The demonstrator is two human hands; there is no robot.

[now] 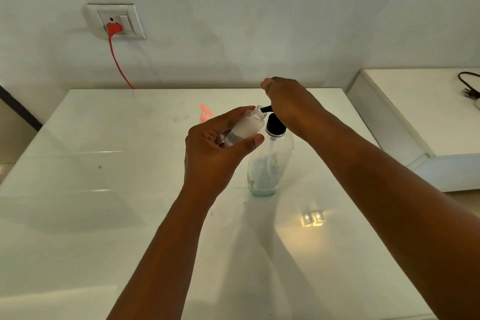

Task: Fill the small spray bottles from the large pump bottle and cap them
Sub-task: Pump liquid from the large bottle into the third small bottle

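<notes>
The left hand (215, 153) holds a small clear bottle (245, 126), fingers and thumb wrapped round it, tilted with its open neck touching the black nozzle of the pump bottle (268, 163). That bottle stands on the white desk (104, 163). The right hand (291, 104) rests on the pump head; its finger positions are hidden. A pink spray cap (205, 113) lies behind.

Glossy white table (104, 189) — pump bottle (267, 163), pink spray cap (205, 113)
</notes>
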